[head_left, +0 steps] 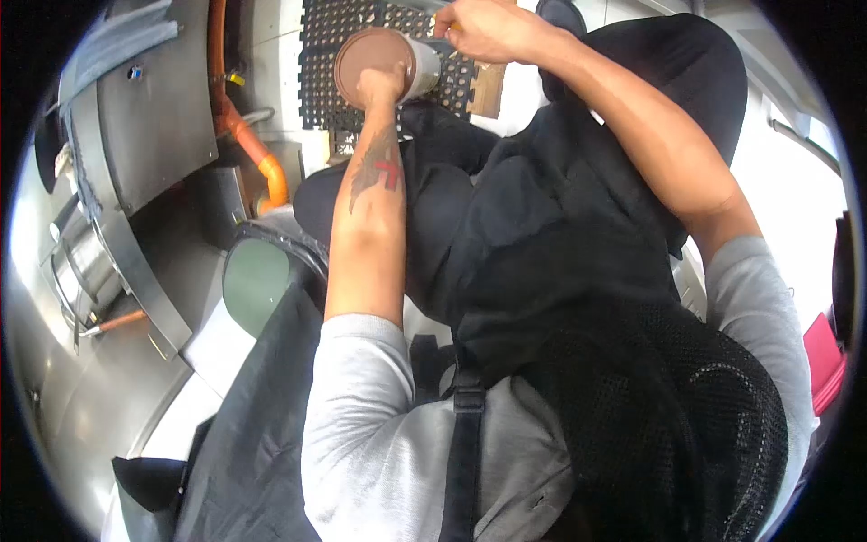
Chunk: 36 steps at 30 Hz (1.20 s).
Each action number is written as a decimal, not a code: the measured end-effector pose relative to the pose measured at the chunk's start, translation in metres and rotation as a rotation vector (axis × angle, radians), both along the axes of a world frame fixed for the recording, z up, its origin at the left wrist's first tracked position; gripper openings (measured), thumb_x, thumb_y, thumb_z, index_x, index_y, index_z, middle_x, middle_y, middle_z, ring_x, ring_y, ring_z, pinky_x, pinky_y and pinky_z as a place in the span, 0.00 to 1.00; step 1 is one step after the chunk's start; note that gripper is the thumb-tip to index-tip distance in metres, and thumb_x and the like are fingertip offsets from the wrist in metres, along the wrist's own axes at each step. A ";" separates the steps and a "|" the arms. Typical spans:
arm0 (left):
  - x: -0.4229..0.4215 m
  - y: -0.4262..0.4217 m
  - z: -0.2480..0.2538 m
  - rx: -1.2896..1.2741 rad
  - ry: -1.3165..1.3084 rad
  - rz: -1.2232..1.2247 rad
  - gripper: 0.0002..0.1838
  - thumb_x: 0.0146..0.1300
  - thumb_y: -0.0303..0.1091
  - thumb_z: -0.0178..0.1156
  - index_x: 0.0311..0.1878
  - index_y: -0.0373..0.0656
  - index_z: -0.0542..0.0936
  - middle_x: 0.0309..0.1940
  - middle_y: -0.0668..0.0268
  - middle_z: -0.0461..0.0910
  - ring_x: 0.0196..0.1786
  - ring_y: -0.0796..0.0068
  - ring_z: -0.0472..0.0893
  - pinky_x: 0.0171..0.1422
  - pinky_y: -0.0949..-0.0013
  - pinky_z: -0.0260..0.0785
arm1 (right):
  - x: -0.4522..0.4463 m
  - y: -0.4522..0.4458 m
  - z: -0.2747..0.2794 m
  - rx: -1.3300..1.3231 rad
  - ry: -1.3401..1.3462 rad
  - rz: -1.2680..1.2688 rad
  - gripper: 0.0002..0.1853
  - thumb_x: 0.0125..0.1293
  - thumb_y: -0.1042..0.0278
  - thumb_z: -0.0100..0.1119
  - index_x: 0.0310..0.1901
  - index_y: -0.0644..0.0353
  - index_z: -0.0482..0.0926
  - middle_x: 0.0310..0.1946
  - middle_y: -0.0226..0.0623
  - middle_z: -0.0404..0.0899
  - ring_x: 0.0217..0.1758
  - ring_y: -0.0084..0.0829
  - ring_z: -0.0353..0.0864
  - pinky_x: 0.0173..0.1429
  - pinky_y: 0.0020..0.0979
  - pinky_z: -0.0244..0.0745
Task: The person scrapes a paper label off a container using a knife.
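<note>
A round tub [424, 72] with pale walls and a brown round face tilts over the floor mat. My left hand [383, 85] is on its brown face, with fingers bent against it near the edge. Whether that face is a lid or the inside cannot be made out. To the right of the tub, my right hand [488, 29] is closed around a tool with a yellow handle [441, 25]. The tool's far part is dark and lies close to the tub's wall, too small to name.
A black perforated rubber mat [318, 68] lies under the tub, with a piece of cardboard [489, 90] beside it. On the left stand a steel cabinet [153, 99] and an orange pipe [248, 135]. A dark green round bin lid [256, 285] is near my left leg.
</note>
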State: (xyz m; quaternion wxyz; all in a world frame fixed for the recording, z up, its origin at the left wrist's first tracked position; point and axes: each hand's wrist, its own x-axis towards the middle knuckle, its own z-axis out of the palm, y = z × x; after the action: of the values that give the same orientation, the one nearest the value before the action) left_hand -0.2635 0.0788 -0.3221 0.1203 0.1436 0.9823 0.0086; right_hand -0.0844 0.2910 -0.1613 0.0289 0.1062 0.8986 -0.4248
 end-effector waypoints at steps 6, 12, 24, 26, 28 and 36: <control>-0.036 -0.009 -0.049 -0.014 -0.073 0.050 0.20 0.56 0.45 0.62 0.35 0.34 0.87 0.41 0.44 0.85 0.49 0.49 0.86 0.54 0.55 0.79 | -0.011 0.012 -0.003 -0.015 -0.047 -0.015 0.13 0.58 0.67 0.55 0.41 0.63 0.84 0.38 0.54 0.85 0.45 0.52 0.85 0.52 0.47 0.79; -0.070 -0.018 -0.008 0.349 -0.030 0.164 0.08 0.52 0.31 0.68 0.37 0.44 0.86 0.35 0.56 0.88 0.39 0.62 0.88 0.48 0.64 0.79 | -0.017 0.010 -0.011 0.039 -0.059 -0.005 0.19 0.65 0.68 0.47 0.54 0.56 0.82 0.44 0.48 0.86 0.51 0.47 0.84 0.61 0.44 0.76; -0.074 -0.048 -0.026 0.165 -0.063 0.099 0.13 0.60 0.38 0.59 0.35 0.39 0.87 0.34 0.48 0.87 0.38 0.50 0.87 0.48 0.54 0.79 | -0.016 0.006 -0.014 0.016 -0.056 -0.023 0.20 0.64 0.66 0.46 0.54 0.56 0.82 0.44 0.48 0.86 0.52 0.47 0.84 0.61 0.44 0.77; -0.099 -0.066 -0.017 0.307 -0.079 0.311 0.13 0.60 0.38 0.58 0.36 0.41 0.88 0.31 0.50 0.86 0.35 0.55 0.87 0.47 0.55 0.80 | -0.017 0.008 -0.013 0.023 -0.059 -0.023 0.19 0.64 0.66 0.48 0.53 0.55 0.83 0.45 0.48 0.85 0.53 0.46 0.84 0.60 0.43 0.77; -0.122 -0.093 -0.036 0.403 -0.137 0.382 0.14 0.61 0.38 0.57 0.44 0.44 0.87 0.28 0.52 0.86 0.34 0.54 0.87 0.48 0.57 0.80 | -0.017 0.008 -0.013 0.028 -0.059 -0.018 0.18 0.63 0.66 0.50 0.52 0.54 0.84 0.46 0.48 0.85 0.54 0.46 0.84 0.59 0.43 0.78; 0.019 0.050 0.041 0.091 -0.028 0.088 0.37 0.46 0.62 0.72 0.46 0.34 0.85 0.46 0.42 0.84 0.53 0.46 0.84 0.57 0.53 0.76 | -0.017 0.007 -0.019 0.032 -0.026 0.002 0.19 0.65 0.68 0.48 0.55 0.56 0.81 0.45 0.49 0.85 0.53 0.48 0.84 0.60 0.45 0.77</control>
State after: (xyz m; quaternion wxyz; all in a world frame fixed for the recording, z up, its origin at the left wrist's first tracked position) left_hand -0.2449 0.1291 -0.2811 0.1267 0.1057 0.9845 0.0602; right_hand -0.1017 0.2979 -0.1805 0.0392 0.1112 0.9049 -0.4090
